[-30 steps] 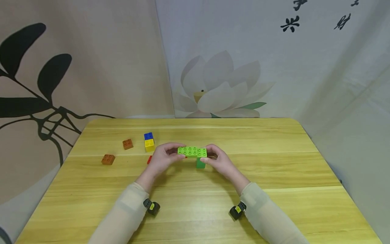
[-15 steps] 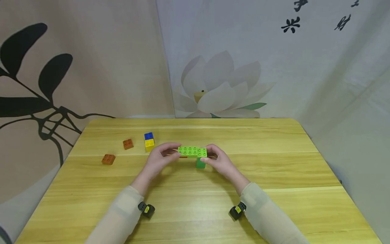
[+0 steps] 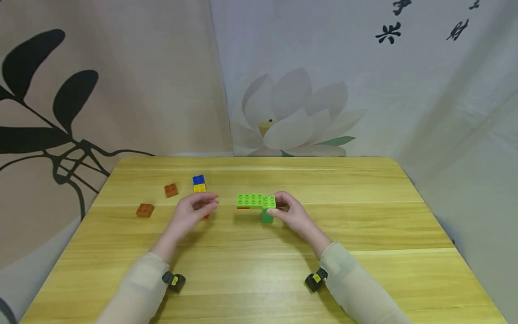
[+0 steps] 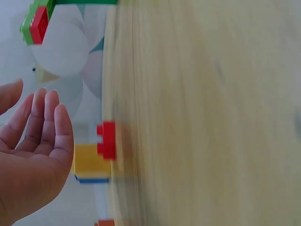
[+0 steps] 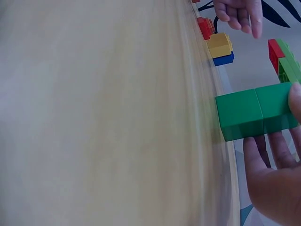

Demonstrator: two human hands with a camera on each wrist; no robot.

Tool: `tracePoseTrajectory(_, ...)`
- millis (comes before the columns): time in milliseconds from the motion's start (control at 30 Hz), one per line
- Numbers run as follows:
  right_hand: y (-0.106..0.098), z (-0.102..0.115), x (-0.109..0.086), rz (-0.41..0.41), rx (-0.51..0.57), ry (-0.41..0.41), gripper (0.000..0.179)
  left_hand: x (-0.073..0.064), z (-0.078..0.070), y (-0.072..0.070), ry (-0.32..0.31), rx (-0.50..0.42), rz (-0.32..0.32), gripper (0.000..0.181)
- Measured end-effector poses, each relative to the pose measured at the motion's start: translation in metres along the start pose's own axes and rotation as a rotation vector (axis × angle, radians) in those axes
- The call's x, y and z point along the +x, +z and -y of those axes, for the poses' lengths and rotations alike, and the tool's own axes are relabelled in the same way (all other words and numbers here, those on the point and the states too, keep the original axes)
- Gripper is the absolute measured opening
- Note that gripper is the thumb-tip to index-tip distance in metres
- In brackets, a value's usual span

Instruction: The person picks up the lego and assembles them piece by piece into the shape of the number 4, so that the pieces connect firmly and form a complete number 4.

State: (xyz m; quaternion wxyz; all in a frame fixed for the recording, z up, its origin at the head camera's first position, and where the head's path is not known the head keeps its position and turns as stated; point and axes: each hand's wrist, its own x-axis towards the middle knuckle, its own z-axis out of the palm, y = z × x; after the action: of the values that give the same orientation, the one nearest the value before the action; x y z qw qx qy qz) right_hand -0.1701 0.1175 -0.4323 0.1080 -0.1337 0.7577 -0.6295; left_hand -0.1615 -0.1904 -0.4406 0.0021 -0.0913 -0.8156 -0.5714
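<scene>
My right hand (image 3: pixel 289 210) grips a toy-brick build at its right end, thumb in front and fingers behind. Two dark green bricks (image 5: pixel 241 112) are stacked as its leg on the table. Lime green bricks (image 3: pixel 250 200) lie across the top and stick out leftward. Beneath their free left end is a red brick (image 5: pixel 276 55). My left hand (image 3: pixel 190 211) is off the build, its fingers loosely bent with nothing between them. In the head view it overlaps a loose red brick (image 4: pixel 108 140) on the table, mostly hidden there but plain in both wrist views.
Beyond my left hand stand a yellow brick (image 3: pixel 199 187) and a blue brick (image 3: pixel 198 179). Two orange-brown bricks, one farther back (image 3: pixel 171 190) and one nearer (image 3: pixel 145 210), lie to the left. The wooden table (image 3: pixel 364 202) ends at a printed cloth backdrop (image 3: pixel 299 112).
My left hand has let go of the lime bricks' left end and moved left, over the loose red brick. The right hand and the build have stayed in place.
</scene>
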Motion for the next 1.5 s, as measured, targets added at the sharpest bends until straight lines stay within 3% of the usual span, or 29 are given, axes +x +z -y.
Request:
tracePoseTrajectory(233,0.0,0.0,-0.001,-0.004,0.001,-0.001,0.033,-0.001,0.011,-0.015,0.004,0.068,-0.029,0.032)
tracePoseTrajectory(433,-0.001,0.001,-0.001,-0.003,0.001,0.018,0.034,-0.001,0.017,-0.023,0.019,0.142,-0.015,0.032)
tracePoseTrajectory(700,0.0,0.0,0.0,-0.005,-0.003,0.019,0.034,0.0,0.023,-0.031,-0.008,0.197,0.071,0.041)
tracePoseTrajectory(1167,0.0,0.0,-0.001,-0.001,0.012,0.012,0.034,0.001,0.029,-0.038,-0.052,0.191,0.231,0.063)
tracePoseTrajectory(1500,0.0,0.002,-0.001,0.005,0.013,0.02,0.034,0.005,0.033,-0.039,-0.026,0.261,0.242,0.062)
